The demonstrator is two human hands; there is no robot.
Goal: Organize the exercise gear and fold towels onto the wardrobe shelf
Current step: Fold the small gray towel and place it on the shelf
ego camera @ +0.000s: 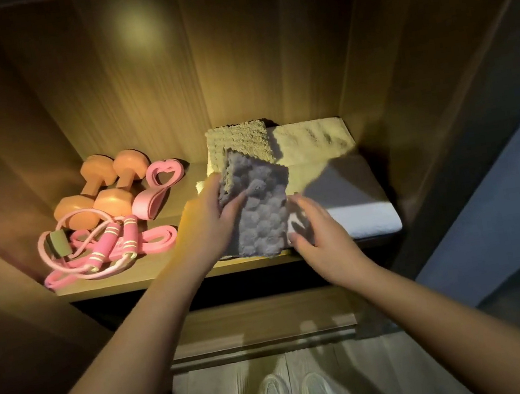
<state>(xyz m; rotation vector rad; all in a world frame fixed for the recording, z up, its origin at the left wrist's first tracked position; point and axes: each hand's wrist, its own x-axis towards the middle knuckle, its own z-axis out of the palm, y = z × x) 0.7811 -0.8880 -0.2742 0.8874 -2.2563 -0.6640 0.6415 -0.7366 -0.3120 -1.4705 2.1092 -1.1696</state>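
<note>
The left hand (208,218) grasps the grey towel (260,210) at its upper left edge, with the thumb lying on the front and the fingers behind. The right hand (320,238) is at the lower right edge of the grey towel; its fingers are blurred, so I cannot tell if it grips the cloth or only touches it. The grey towel is thick and fluffy, with a bumpy surface, folded into a long rectangle, and its lower end reaches the front edge of the wardrobe shelf (129,278). Under it and to its right lies a flat white towel (369,217). Behind it are a beige ribbed towel (240,142) and a cream towel (314,141). To the left of the grey towel the shelf holds two orange dumbbells (112,202), a pink heart-shaped ring (164,164), a pink jump rope (108,239) and a pink band (157,242).
</note>
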